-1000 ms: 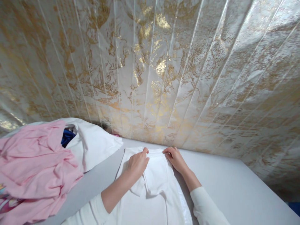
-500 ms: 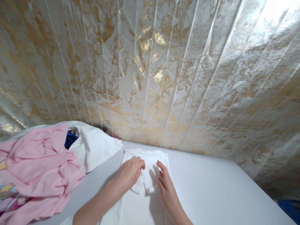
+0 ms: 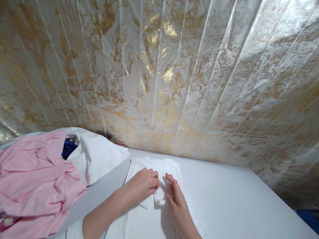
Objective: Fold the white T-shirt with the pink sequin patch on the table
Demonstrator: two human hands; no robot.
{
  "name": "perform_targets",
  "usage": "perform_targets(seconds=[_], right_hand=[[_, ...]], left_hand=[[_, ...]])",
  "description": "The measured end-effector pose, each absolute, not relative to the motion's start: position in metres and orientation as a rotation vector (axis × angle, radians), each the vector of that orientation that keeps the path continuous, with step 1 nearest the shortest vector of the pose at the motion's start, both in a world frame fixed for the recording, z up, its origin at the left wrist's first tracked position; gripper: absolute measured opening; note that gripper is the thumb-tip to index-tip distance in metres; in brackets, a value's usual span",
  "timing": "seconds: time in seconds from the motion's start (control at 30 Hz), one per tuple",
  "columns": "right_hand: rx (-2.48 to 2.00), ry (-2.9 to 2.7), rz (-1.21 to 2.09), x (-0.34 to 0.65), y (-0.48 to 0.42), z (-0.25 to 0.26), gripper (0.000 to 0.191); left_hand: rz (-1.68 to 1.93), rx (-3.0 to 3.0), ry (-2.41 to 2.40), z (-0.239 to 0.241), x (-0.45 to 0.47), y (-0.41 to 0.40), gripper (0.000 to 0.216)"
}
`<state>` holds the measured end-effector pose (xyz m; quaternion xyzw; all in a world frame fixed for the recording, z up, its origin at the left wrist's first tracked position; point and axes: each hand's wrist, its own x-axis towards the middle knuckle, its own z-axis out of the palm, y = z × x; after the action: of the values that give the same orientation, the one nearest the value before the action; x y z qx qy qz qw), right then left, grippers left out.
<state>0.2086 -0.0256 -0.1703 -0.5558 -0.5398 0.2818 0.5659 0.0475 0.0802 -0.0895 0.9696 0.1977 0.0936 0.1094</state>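
Note:
A white shirt (image 3: pixel 149 225) lies folded lengthwise on the table, its neckline toward the wall. Over its upper part, my left hand (image 3: pixel 146 184) is closed, fingers curled down and pinching a loose flap of the shirt's white cloth, which looks like a sleeve. The fingertips are partly hidden behind the knuckles. Just to the right, my right hand (image 3: pixel 178 205) is held above the shirt, palm turned inward, with fingers slightly bent and nothing between them. Its shadow falls on the cloth.
On the left is a heap of clothes: a pink garment (image 3: pixel 37 169) over a white one (image 3: pixel 99 156), with dark blue cloth (image 3: pixel 68 148) showing between. The white table (image 3: pixel 224 196) ends at a gold-and-silver patterned wall (image 3: pixel 159 83). Something blue (image 3: pixel 309 219) is at the lower right.
My left hand has shifted slightly right along the shirt, drawing the pinched flap with it. My right hand has moved only a little. The view has tilted slightly.

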Motion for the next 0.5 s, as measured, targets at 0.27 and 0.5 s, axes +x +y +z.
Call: perform_targets(seconds=[0.27, 0.5], right_hand=[[-1.316, -1.265, 0.682, 0.209, -0.025, -0.174, 0.067], [-1.330, -1.305, 0.658, 0.208, -0.026, -0.178, 0.063]], left_hand=[[0.292, 2.906, 0.503, -0.088, 0.048, 0.089, 0.012], [0.308, 2.974, 0.548, -0.085, 0.040, 0.091, 0.009]])
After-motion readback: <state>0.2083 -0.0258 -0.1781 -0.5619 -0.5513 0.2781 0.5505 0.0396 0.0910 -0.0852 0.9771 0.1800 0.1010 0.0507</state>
